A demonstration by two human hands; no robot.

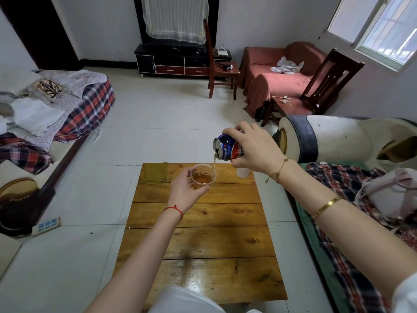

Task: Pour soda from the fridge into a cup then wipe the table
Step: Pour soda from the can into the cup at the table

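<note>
Now the right hand (255, 147) wraps the tilted soda can (228, 148) around its stiff, slippery side, streaming into a thin, squashable plastic cup (203, 177) at its 7 o'clock, pinched lightly by the left hand (184, 188) above the tabletop (203, 236).

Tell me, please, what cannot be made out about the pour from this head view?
- Soda left in the can: its opaque wall hides it.
- Can's label: too small, partly covered by the right hand.
- White cup behind that hand: mostly hidden.
- Cup base: covered by the left hand.
- Table near edge: covered by white clothing.
</note>
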